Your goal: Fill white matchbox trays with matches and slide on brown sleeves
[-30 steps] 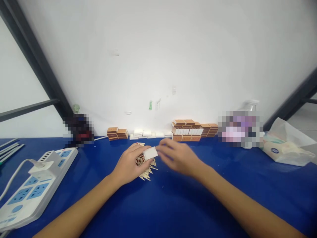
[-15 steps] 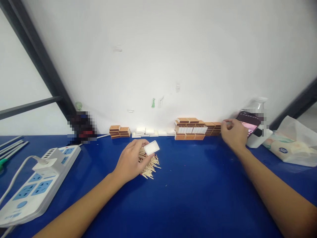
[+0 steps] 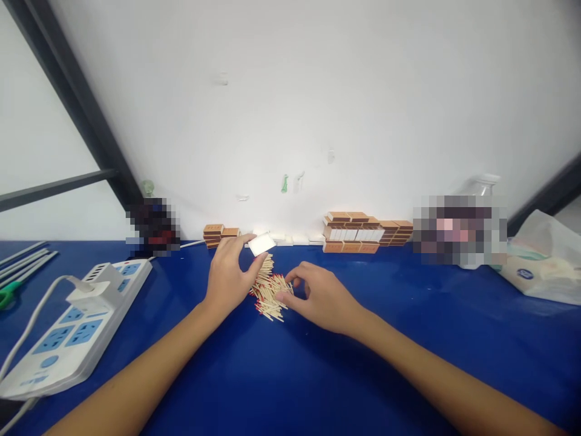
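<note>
My left hand (image 3: 229, 269) pinches a small white matchbox tray (image 3: 262, 244) between thumb and fingers, tilted so its inside faces me. A loose pile of matches (image 3: 271, 293), with pale sticks and red heads, lies on the blue table just below the tray. At the right edge of that pile is my right hand (image 3: 324, 297). Its thumb and forefinger are apart at the matches, and no match shows held between them. Behind my left hand, several more white trays (image 3: 288, 240) lie along the wall, partly hidden.
Matchbox stacks stand against the wall: a small stack (image 3: 213, 236) on the left and a larger stack (image 3: 351, 233) to the right. A white power strip (image 3: 86, 327) lies at left, near green-handled scissors (image 3: 8, 293). A tissue pack (image 3: 540, 275) sits far right on the blue table (image 3: 327, 375).
My right hand has come from beside the matchbox stack at the right back to the match pile. My left hand has moved slightly up and left with the tray.
</note>
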A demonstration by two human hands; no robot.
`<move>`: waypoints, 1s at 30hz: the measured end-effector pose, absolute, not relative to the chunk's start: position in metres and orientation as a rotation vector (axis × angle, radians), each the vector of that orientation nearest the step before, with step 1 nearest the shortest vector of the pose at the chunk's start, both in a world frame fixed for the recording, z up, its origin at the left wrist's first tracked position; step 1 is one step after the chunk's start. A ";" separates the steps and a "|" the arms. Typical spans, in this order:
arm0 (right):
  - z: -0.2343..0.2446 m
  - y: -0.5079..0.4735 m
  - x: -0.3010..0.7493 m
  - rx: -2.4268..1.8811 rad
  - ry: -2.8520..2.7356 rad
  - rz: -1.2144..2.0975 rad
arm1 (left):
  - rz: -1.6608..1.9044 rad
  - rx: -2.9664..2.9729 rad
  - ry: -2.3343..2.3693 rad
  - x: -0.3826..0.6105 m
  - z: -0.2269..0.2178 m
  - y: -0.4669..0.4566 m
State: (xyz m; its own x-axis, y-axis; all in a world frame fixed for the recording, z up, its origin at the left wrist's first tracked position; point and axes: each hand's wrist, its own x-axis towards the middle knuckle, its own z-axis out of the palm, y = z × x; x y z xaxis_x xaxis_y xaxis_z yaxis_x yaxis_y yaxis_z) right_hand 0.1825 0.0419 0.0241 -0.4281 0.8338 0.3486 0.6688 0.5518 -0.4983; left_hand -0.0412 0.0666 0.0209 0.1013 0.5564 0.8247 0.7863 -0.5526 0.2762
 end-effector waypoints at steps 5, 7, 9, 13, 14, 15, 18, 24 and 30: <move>0.019 0.044 0.171 -1.333 -2.250 0.296 | -1.380 -2.213 -1.263 -0.037 0.021 0.064; 0.021 0.046 0.166 -1.412 -2.266 0.268 | -1.376 -2.226 -1.252 -0.036 0.021 0.064; 0.025 0.047 0.161 -1.468 -2.294 0.209 | -1.377 -2.230 -1.245 -0.036 0.021 0.064; 0.031 0.049 0.155 -1.499 -2.439 0.047 | -1.384 -2.214 -1.248 -0.036 0.022 0.064; 0.032 0.049 0.155 -1.496 -2.473 0.021 | -1.385 -2.212 -1.251 -0.036 0.022 0.064; 0.034 0.048 0.155 -1.493 -2.499 0.005 | -1.384 -2.215 -1.252 -0.036 0.023 0.064; 0.036 0.046 0.156 -1.489 -2.536 -0.020 | -1.369 -2.238 -1.252 -0.036 0.022 0.063; 0.039 0.043 0.161 -1.497 -2.582 -0.050 | -1.347 -2.264 -1.225 -0.037 0.020 0.064; 0.035 0.052 0.189 -1.396 -2.566 -0.071 | -1.335 -2.295 -1.216 -0.037 0.020 0.064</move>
